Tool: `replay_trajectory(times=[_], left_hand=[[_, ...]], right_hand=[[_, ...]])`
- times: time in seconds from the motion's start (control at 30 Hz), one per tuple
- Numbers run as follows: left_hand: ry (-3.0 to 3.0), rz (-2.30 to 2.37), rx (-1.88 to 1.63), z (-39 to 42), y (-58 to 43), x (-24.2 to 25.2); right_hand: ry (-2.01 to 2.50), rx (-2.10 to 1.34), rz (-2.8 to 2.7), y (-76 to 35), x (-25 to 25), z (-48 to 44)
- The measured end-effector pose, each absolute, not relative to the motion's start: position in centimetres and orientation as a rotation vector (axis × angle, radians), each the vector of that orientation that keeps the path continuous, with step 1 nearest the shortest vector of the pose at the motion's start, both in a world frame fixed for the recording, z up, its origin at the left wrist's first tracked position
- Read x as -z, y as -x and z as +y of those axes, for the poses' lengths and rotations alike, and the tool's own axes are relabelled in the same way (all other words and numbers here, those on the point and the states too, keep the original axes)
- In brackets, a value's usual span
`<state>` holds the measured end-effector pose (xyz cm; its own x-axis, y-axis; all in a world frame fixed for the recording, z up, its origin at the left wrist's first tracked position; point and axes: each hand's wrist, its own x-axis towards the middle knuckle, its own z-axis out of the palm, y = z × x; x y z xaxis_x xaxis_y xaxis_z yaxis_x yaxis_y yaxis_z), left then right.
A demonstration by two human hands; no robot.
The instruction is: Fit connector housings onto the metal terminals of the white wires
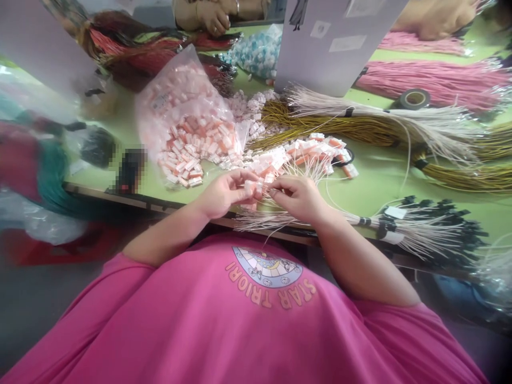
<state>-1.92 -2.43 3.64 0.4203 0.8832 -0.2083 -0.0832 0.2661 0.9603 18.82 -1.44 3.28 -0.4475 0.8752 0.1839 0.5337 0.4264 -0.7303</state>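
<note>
Close to the table's front edge, my left hand (229, 193) pinches a small white-and-orange plastic connector (253, 189) between thumb and fingers. Right beside it, my right hand (299, 197) is closed, fingertips pressed together on what looks like the end of a thin white wire; the tip itself is too small to make out. A bundle of white wires (264, 220) passes under my right hand along the edge. Just beyond my hands lies a heap of connectors with white wires (310, 154). A plastic bag of orange-and-white connectors (188, 117) spills open behind my left hand.
Yellow-brown wires (336, 128), white wires (384, 114) and pink wires (436, 82) lie at the right, with a tape roll (415, 99). A wire bundle with black ends (436, 229) rests front right. A grey-white panel (336, 48) stands behind. Another person's hands (216, 18) show across the table.
</note>
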Motion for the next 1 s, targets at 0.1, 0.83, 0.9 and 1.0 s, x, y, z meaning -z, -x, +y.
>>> replay_trajectory(times=[0.1, 0.83, 0.9, 1.0], left_hand=[[-1.034, 0.912, -0.753, -2.2, 1.0, -3.1], [-1.09, 1.114, -0.767, -2.1, 0.0, -2.9], [-1.109, 1.121, -0.786, -2.1, -0.1, -3.1], [-1.128, 1.121, -0.807, -2.2, 0.0, -3.6]], right_hand=[[1.138, -0.751, -2.144, -18.9, -3.2, -1.5], [1.217, -0.153, -2.358, -18.3, -2.4, -2.0], [1.211, -0.116, -2.387, -18.3, -2.4, -2.2], [1.151, -0.071, -2.42, -18.2, -2.5, -2.5]])
